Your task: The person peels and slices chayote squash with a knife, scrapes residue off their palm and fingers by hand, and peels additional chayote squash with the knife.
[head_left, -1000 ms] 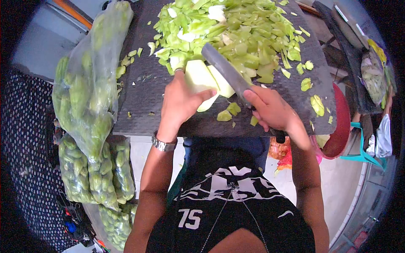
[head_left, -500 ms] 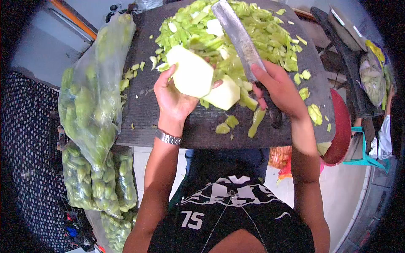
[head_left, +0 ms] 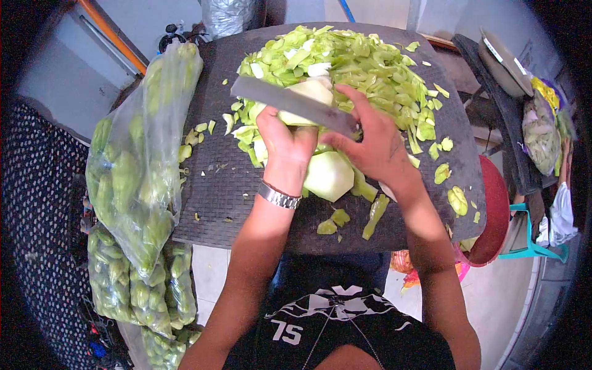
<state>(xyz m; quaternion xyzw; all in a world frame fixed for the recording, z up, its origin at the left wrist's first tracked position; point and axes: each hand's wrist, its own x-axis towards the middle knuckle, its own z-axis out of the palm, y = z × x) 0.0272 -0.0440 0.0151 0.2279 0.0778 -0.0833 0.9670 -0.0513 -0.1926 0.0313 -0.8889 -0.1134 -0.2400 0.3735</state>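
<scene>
My left hand [head_left: 285, 140], with a metal-banded watch at the wrist, holds a pale peeled piece that looks like green papaya [head_left: 313, 92]. Gripped in my right hand [head_left: 377, 140] is a broad-bladed knife [head_left: 287, 100], its handle hidden by the fingers. The blade lies crosswise over the held piece and covers part of it; whether it cuts in cannot be told. A second pale peeled piece [head_left: 328, 176] rests on the dark woven tabletop [head_left: 225, 200], just below my hands. Beyond them spreads a heap of green peelings [head_left: 370, 71].
A clear plastic bag of green produce [head_left: 132, 163] lies along the table's left side, with more filled bags [head_left: 145, 280] below it. Loose peelings [head_left: 457, 200] dot the right side. A red basin [head_left: 493, 209] and a teal stool [head_left: 530, 234] stand at the right.
The knife has swung from pointing up and away to lying crosswise over the held piece. My left hand has moved right, bringing the piece under the blade. The view has tilted upward.
</scene>
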